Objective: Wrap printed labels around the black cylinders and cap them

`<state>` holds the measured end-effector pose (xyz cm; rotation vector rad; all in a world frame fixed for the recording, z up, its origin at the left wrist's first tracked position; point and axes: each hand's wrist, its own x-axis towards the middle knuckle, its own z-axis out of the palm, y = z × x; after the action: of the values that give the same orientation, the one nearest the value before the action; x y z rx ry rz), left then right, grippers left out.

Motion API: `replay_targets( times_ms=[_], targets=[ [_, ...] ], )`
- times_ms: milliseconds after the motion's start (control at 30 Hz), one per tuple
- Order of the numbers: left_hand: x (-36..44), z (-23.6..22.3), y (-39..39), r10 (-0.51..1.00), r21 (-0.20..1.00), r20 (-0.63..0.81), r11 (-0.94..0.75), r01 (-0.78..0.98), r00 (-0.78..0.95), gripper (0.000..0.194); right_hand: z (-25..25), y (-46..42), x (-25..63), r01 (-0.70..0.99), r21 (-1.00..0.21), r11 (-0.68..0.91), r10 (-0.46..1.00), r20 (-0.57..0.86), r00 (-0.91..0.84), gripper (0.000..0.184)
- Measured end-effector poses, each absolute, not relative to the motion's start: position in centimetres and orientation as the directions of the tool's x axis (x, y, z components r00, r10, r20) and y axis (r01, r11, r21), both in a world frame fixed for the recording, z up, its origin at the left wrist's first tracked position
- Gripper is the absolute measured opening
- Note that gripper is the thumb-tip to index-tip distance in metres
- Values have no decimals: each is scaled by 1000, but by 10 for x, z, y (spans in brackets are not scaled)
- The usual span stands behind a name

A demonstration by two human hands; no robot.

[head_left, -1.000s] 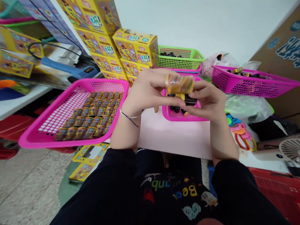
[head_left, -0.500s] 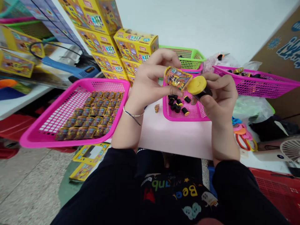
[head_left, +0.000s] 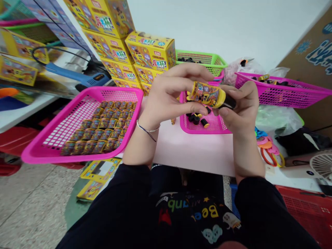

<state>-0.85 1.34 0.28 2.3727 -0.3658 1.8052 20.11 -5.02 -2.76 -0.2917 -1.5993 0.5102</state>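
Looks like a small packing workshop. Shows stacked yellow printed boxes (head_left: 151, 57), a pink basket (head_left: 70, 159) with rows of matching small printed containers (head_left: 103, 123), another pink basket (head_left: 204, 131) with loose black-and-yellow pieces (head_left: 204, 123), a blue corded tool (head_left: 89, 80) near the boxes, a big brown carton (head_left: 298, 62) at right, speckled hard floor (head_left: 26, 197).

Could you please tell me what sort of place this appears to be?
It looks like a small packing or assembly workspace, judging by the rows of small printed containers in a pink basket, the stacked yellow boxes and the blue tool, perhaps a heat gun.
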Motion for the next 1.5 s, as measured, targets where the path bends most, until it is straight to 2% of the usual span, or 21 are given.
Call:
replay_targets(
  times_ms=[100, 233, 300, 400, 567, 633, 700, 767, 933, 1033, 1167, 1267, 1400, 1500],
  targets=[
    [-6, 4, 12, -115, -53, 972, -955, -290, 203, 24, -25, -46, 204, -97, -401, 911, 384, 910, -157, 42],
    [-4, 4, 6, -67, -19, 984, -960, -278, 165, 28, -18, -49, 205, 52, -340, 939, 344, 931, -125, 36],
    [-3, 4, 3, -32, 13, 986, -964, -267, 165, 27, -17, -51, 205, 111, -348, 931, 358, 929, -94, 35],
    [-2, 3, 2, -75, -26, 982, -964, -266, 174, 23, -18, -50, 205, 177, -359, 916, 373, 926, -52, 42],
    [-3, 4, 3, -62, -13, 972, -977, -212, 225, 29, -23, -45, 209, 107, -481, 870, 490, 869, -75, 55],
    [-3, 6, 3, -121, -69, 969, -971, -230, 218, 26, -23, -46, 208, 94, -490, 867, 496, 866, -67, 55],
    [-4, 8, 3, -172, -118, 962, -962, -246, 213, 19, -22, -47, 205, 103, -448, 888, 454, 889, -53, 52],
    [-4, 8, 3, -195, -138, 959, -955, -263, 203, 21, -21, -47, 203, 122, -375, 919, 382, 923, -42, 48],
    [-2, 6, 3, -187, -129, 962, -953, -273, 199, 19, -25, -41, 205, 197, -347, 917, 364, 930, -56, 53],
    [0, 6, 3, -176, -119, 963, -957, -265, 206, 18, -26, -40, 205, 212, -265, 941, 285, 956, -70, 51],
    [-1, 6, 2, -220, -156, 953, -946, -284, 209, 31, -22, -43, 201, 117, -177, 977, 187, 979, -81, 46],
    [0, 6, 1, -176, -112, 964, -950, -293, 201, 36, -20, -43, 200, 51, -162, 985, 167, 981, -101, 51],
    [2, 6, 1, -205, -151, 965, -944, -294, 164, 36, -21, -40, 204, 83, -94, 992, 100, 992, -76, 52],
    [2, 6, 2, -250, -191, 947, -942, -275, 202, 37, -21, -37, 207, 102, -54, 993, 63, 994, -89, 54]
  ],
)
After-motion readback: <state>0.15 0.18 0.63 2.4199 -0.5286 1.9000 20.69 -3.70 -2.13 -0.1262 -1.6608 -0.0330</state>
